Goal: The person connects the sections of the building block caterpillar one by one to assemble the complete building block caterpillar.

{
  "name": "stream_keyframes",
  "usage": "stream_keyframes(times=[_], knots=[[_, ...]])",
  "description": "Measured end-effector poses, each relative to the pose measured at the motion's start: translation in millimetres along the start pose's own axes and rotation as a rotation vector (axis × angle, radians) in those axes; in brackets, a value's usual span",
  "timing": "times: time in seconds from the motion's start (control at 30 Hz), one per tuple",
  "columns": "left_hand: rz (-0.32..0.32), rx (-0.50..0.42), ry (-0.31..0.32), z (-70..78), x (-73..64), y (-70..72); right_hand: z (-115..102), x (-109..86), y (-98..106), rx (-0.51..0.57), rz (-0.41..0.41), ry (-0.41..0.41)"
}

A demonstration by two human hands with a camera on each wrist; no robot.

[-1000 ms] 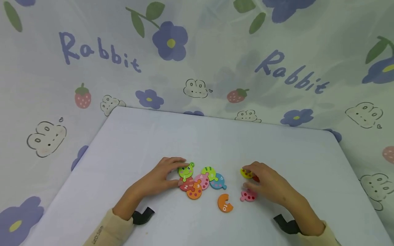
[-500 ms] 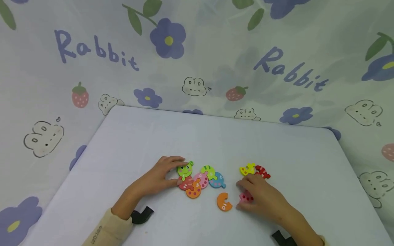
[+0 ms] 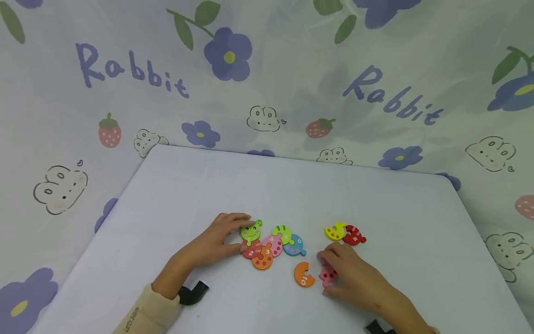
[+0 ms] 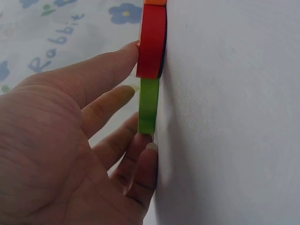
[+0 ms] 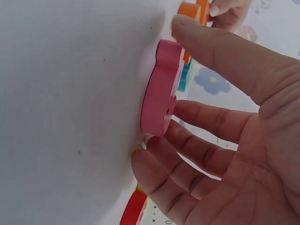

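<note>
My left hand holds the end of a caterpillar number puzzle, thumb at the red piece 2 and fingertips at the green smiling head. Their coloured edges show between thumb and fingers in the left wrist view. Joined on from there are orange 3, pink 4, green 5 and blue 6. My right hand has its thumb and fingers around a dotted pink puzzle piece, low over the table; the palm partly hides it from the head view.
An orange piece 10 lies between the puzzle row and my right hand. Beyond that hand, a yellow piece and a red striped piece lie side by side. The white table meets a patterned cloth behind.
My right hand has come away from the yellow and red pieces toward me, onto the pink piece. That piece has turned and shifted slightly left and nearer. My left hand has stayed put.
</note>
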State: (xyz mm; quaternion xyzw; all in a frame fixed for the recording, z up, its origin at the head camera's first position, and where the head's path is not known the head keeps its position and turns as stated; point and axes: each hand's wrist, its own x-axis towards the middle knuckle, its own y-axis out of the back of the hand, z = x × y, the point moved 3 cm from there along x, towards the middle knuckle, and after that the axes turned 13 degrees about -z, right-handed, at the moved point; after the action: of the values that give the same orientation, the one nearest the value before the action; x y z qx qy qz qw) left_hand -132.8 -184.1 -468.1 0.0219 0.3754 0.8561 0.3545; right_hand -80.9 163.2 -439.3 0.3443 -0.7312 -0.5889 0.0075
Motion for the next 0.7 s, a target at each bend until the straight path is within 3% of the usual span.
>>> stream_keyframes(times=[0.57, 0.7], knots=[[0.007, 0.005, -0.001, -1.4, 0.4, -0.5, 12, 3.5, 0, 0.017, 0.003, -0.103], [0.004, 0.006, 0.001, -2.1, 0.6, -0.8, 20, 2.4, 8, 0.098, 0.009, -0.161]])
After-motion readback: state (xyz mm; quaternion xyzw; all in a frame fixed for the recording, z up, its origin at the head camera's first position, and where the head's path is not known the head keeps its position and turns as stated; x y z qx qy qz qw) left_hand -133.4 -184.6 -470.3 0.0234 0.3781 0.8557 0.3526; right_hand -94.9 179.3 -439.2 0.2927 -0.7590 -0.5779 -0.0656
